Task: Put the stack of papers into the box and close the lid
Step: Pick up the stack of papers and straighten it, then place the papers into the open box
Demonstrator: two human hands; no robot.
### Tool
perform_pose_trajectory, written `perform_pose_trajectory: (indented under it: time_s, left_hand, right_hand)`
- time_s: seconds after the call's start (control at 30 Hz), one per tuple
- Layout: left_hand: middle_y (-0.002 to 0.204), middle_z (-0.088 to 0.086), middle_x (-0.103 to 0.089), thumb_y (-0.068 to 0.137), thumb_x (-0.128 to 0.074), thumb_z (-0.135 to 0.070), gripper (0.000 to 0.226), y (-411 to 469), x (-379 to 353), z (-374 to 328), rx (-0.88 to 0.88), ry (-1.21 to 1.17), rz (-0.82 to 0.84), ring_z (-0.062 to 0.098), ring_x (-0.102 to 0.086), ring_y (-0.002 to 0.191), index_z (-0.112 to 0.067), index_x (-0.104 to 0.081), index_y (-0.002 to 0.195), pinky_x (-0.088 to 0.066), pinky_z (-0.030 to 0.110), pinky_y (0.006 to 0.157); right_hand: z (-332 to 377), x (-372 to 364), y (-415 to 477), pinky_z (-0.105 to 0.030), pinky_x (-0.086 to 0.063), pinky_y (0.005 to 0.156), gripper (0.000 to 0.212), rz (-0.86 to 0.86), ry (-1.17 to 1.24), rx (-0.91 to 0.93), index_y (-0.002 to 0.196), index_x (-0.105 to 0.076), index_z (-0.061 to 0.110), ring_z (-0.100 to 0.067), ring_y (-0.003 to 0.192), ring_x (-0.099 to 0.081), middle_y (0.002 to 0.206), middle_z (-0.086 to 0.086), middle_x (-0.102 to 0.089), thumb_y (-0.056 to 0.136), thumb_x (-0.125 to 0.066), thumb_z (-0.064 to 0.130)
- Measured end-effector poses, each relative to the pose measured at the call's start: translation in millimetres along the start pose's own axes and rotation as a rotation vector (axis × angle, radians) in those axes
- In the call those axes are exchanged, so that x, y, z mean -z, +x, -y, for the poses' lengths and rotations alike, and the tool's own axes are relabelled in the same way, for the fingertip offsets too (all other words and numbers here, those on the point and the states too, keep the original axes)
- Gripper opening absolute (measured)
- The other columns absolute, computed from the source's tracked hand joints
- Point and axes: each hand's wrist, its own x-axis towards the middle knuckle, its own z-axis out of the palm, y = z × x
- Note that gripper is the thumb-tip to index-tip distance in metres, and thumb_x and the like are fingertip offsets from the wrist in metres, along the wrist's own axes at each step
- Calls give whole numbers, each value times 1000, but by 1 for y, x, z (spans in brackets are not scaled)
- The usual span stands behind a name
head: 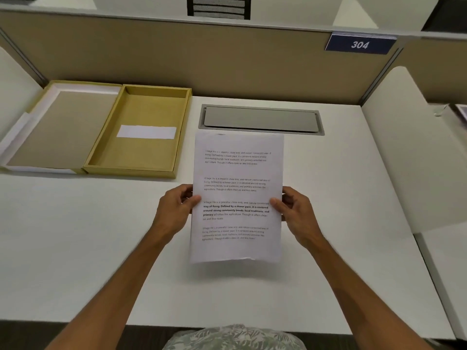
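At the near edge, a patterned garment (235, 337) is seen at the bottom of the view, and two bare forearms are extended forward over the white bench (88, 248). Two hands are counted. The left hand (174, 210) is closed on the left edge of the stack of papers (237, 198), with the thumb laid on the printed face and the fingers curled behind. The right hand (295, 210) is closed on the right edge in the same manner, thumb on top. Both hands are set at about the same height, roughly at the middle of the sheets, with wrists angled inward.

One stack of papers is held, lifted off the bench, as a shadow is cast below its near edge. Four blocks of printed text are counted on the top sheet; how many sheets are in the stack cannot be told.

Further back, to the left, one open yellow box (137, 132) is placed on the bench, with one white strip (146, 132) lying inside it. Its lid (58, 127) is laid open flat just beside it on the left, inner face up. Beyond the papers, one grey cable hatch (260, 120) is set into the bench. At the back, a beige partition (202, 56) is fitted with one blue plate (360, 44) marked 304.
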Motion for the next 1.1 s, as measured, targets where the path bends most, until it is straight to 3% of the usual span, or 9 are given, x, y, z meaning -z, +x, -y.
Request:
perform_pose_trajectory:
  time_s: [0.23, 0.7, 1.1]
  left_hand:
    - [104, 5, -77, 94, -64, -16, 24, -5, 11, 17, 142, -173, 17, 23, -74, 93, -8, -69, 115, -60, 41, 83]
    - [89, -1, -80, 87, -71, -14, 14, 31, 121, 40, 171, -230, -115, 19, -77, 78, -11, -75, 100, -58, 28, 63]
    - [82, -6, -80, 86, -72, -15, 6, 135, 265, 46, 97, -171, 2, 15, -76, 72, -21, -75, 88, -57, 20, 55]
  right_hand:
    - [-3, -14, 3, -34, -62, 65, 28, 48, 48, -89, 122, -69, 9, -25, 94, -77, 108, -4, -80, 94, -69, 13]
    - [23, -133, 35, -47, -63, 77, 29, 70, 66, -129, 123, -69, 7, -28, 96, -77, 111, -9, -78, 94, -69, 13]
    - [72, -275, 109, -44, -64, 72, 21, -23, 61, -103, 114, -73, 10, -25, 91, -78, 105, -5, -80, 94, -69, 13]
